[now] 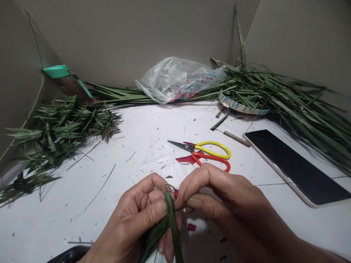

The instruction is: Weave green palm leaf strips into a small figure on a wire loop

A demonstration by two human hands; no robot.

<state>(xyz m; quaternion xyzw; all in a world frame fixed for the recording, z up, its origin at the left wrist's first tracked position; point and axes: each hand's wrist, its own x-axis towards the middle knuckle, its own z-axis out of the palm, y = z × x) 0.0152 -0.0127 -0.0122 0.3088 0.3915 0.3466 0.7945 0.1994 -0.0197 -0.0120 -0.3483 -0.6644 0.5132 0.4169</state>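
Low in the middle of the head view, my left hand [139, 210] is closed on green leaf strips [173, 233], with the thumb pressed along their upper end. The strips hang down past the palm toward the bottom edge. A small loop shows at their top. Close beside it my right hand [216, 199] pinches at the same end with thumb and forefinger; a thin dark strand runs from behind that hand to the right. What lies between the right fingertips is too small to make out. Just beyond the hands rest scissors [192, 147] with yellow and red handles.
Woven leaf pieces [68, 124] are heaped at left. Behind lie a clear plastic bag [178, 80] and long leaves [285, 95]. A phone [296, 164] and a thin-tipped tool [237, 138] lie at right. Red scraps [192, 227] and leaf bits dot the white surface.
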